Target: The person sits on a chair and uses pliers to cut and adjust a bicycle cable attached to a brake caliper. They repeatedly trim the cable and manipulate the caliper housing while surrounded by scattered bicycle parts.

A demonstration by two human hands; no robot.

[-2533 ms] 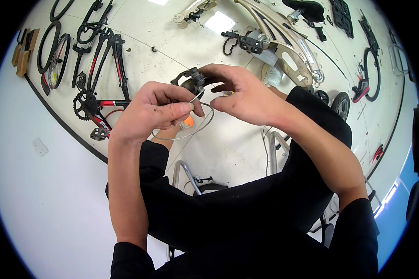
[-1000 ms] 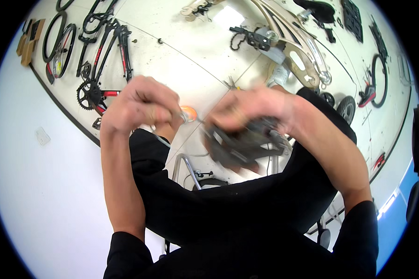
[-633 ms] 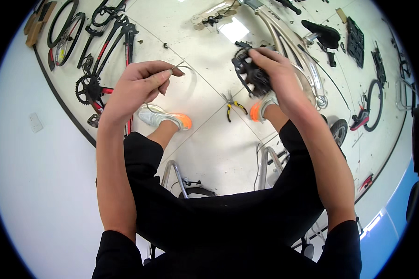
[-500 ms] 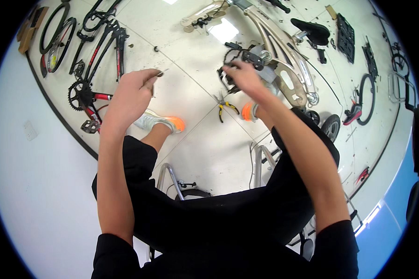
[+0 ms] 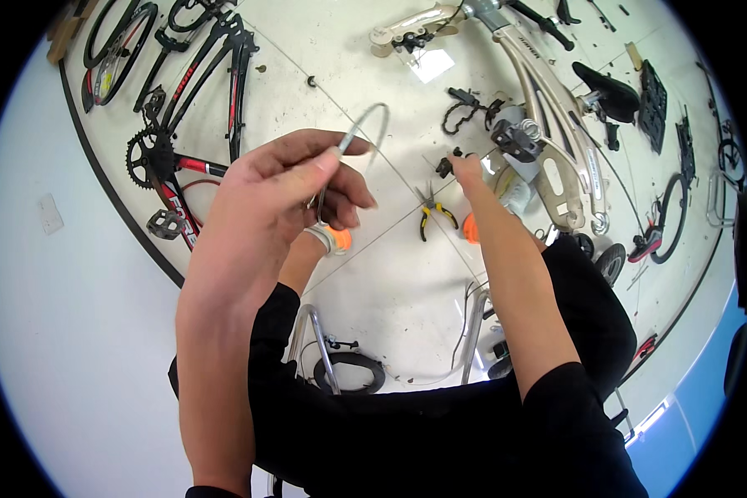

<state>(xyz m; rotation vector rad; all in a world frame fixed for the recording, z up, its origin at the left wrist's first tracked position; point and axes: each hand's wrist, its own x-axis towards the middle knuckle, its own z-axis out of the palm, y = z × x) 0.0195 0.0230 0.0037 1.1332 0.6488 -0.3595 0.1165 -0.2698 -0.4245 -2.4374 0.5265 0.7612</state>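
Observation:
My left hand (image 5: 286,187) is raised close in front of me, thumb and forefinger pinching a thin grey wire (image 5: 358,131). The wire bends over in a loop beyond the fingertips, and a finer length shows beneath the thumb. Farther off, low over the tiled floor, my right hand (image 5: 471,173) closes its fingertips on a small black part (image 5: 445,167), whose exact kind I cannot make out. Yellow-and-black pliers (image 5: 436,212) lie on the floor just nearer than that hand, jaws parted. Beyond it lies a black looped component (image 5: 465,110).
A black-and-red bicycle frame (image 5: 183,124) lies on the left beside the wall. At right is a beige frame (image 5: 548,108), with a black saddle (image 5: 610,93) past it. Metal tube legs (image 5: 314,340) and a black coil (image 5: 353,373) are near my knees.
My left hand has come up closer and rightward with the wire, which now shows as a loop. The right hand has drawn slightly nearer to me. The whole view has shifted a little.

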